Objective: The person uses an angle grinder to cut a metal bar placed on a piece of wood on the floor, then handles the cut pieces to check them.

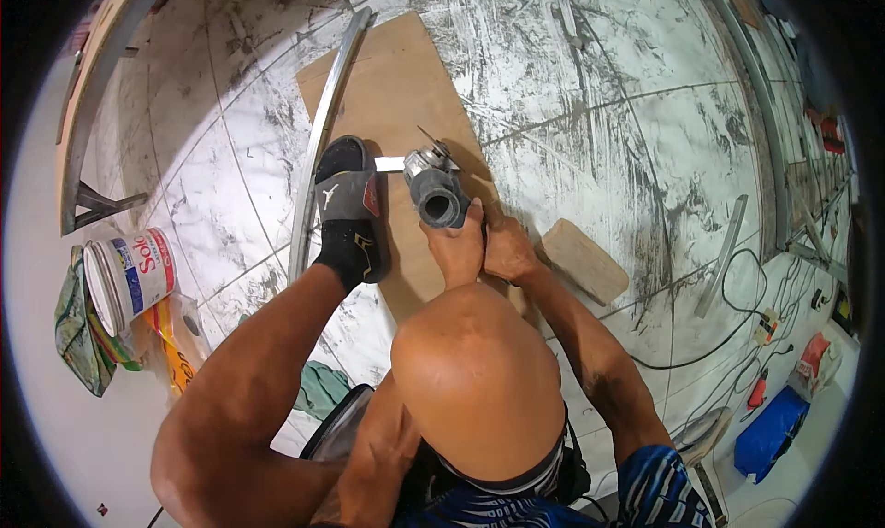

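An angle grinder [427, 178] with a thin disc and a dark tube-like end is over a brown board [394, 86]. My left hand [454, 250] is closed on the grinder from below, partly hidden by my bent knee. My right hand [506, 248] is closed at the grinder's right side, its fingertips mostly hidden. A short pale flat strip [390, 164] lies under the sandaled left foot [345, 217] and reaches toward the grinder. Beside the foot runs a long metal bar [312, 164].
A small wooden block [584, 261] sits right of my hands. At left are a white bucket [129, 279], cloths and a wooden-edged frame [97, 86]. At right are metal lengths [722, 256], cables, a power strip [764, 326] and a blue bag [771, 433] on the tiled floor.
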`<state>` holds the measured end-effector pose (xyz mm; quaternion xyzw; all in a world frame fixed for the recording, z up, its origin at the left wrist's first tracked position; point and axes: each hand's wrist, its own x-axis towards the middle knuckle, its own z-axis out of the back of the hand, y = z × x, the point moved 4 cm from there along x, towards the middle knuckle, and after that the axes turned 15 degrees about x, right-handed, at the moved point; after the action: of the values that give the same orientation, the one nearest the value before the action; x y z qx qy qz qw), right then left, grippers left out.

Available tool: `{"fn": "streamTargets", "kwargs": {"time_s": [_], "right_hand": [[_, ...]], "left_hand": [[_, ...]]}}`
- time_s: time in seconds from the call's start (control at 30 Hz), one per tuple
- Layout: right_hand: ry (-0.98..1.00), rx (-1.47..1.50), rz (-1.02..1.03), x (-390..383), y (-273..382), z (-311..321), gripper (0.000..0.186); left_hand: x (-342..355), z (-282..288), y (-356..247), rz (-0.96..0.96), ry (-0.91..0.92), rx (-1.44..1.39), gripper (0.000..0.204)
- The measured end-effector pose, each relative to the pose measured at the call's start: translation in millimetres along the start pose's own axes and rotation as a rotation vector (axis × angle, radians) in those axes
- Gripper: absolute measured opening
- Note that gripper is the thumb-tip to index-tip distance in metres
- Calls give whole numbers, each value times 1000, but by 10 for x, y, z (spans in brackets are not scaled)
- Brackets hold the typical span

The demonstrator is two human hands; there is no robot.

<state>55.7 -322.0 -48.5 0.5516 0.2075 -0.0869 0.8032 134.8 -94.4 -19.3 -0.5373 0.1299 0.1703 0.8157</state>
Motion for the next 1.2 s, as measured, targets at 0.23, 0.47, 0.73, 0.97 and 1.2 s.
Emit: {"fn": "streamTargets", "kwargs": {"time_s": [0.23, 0.47, 0.73, 0.97, 1.2], "right_hand": [[57, -93, 21, 31, -73, -65, 57], [75, -55, -35, 5, 16, -5, 63], [62, 0, -99, 43, -62, -39, 71], [57, -2, -68, 3, 9, -26, 65], [33, 18, -30, -6, -3, -3, 61]], "left_hand": [[27, -7, 11, 10, -10, -10, 42], [-33, -179, 27, 21, -34, -27, 45], [-288, -713, 68, 32, -124, -69, 48], [-622, -1163, 61, 43, -221, -97, 51], [-675, -1230, 60, 81, -230, -72, 52]]}}
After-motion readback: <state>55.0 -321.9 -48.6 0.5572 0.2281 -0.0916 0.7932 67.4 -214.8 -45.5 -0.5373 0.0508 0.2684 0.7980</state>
